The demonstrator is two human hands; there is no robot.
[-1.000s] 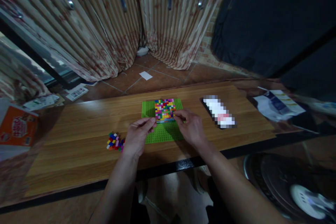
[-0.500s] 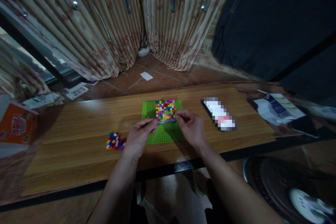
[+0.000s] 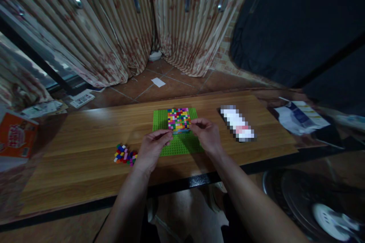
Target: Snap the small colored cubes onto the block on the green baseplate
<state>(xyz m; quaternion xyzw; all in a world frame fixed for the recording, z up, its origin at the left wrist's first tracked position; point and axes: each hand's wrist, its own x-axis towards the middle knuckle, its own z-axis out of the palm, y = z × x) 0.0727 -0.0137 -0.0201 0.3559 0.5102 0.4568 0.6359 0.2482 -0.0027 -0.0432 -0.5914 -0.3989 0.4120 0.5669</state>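
Note:
A green studded baseplate (image 3: 182,146) lies on the wooden table, bearing a dense multicoloured block of small toy bricks (image 3: 179,118). At the block's near left corner, my left hand (image 3: 154,148) is closed, thumb and forefinger pinched together. Whatever those fingertips hold is too small to make out. My right hand (image 3: 207,136) is closed too, its fingertips against the block's near right edge; anything between them is hidden. A bluish strip shows along the block's front side, between both hands. Just left of my left wrist sits a pile of loose toy bricks (image 3: 122,154).
On the right of the wooden table (image 3: 94,133) lies a phone-like object with a blurred screen (image 3: 238,123). Papers (image 3: 303,117) rest beyond the table's right end, and an orange box (image 3: 17,134) stands at the left. Curtains (image 3: 114,38) hang behind.
The view has shifted slightly. My left fingertips have moved a little right along the block's near edge; my right hand stays at its right side.

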